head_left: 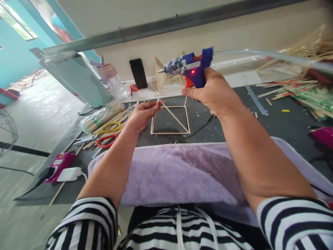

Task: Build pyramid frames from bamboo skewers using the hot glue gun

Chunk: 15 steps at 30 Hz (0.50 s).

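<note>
My right hand (212,91) grips a blue hot glue gun (194,67) with a lit red light and an orange trigger. The gun's nozzle points left, above the dark table. A long clear glue stick (249,52) trails from its back toward the right. My left hand (145,113) pinches a corner of a frame of thin wooden sticks (170,133), which has a square base and slanting sticks. The nozzle is apart from the frame.
Left of my hand lie yellow and red-handled scissors (105,133) and a bundle of sticks (106,116). A pink power strip (61,165) sits at the left edge. A phone (138,73) and water bottle (114,81) stand behind. A purple towel (166,173) covers the near edge.
</note>
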{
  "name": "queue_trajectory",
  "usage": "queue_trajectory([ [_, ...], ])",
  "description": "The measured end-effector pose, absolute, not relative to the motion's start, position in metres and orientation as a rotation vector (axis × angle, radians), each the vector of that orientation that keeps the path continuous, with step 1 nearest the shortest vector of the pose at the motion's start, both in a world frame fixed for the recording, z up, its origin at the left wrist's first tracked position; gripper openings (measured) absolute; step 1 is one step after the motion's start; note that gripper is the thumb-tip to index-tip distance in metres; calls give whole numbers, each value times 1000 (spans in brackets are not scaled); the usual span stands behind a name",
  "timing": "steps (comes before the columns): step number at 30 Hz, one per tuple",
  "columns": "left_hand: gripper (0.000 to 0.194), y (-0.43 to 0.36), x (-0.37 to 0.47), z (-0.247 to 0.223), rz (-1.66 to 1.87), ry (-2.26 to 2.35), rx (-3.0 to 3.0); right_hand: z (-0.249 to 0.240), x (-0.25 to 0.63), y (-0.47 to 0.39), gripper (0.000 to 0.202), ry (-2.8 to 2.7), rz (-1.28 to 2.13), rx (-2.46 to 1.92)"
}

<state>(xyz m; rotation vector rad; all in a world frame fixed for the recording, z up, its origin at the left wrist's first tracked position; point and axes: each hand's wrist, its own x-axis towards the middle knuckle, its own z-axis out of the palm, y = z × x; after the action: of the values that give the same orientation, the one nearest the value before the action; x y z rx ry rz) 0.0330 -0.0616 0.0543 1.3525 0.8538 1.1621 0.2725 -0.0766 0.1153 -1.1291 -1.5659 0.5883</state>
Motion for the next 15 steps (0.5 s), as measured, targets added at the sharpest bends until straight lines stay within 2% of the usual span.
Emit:
queue_trajectory([
  [15, 27, -62, 37, 53, 1182, 890, 1368, 150, 287, -108, 14, -1987, 658, -1154],
])
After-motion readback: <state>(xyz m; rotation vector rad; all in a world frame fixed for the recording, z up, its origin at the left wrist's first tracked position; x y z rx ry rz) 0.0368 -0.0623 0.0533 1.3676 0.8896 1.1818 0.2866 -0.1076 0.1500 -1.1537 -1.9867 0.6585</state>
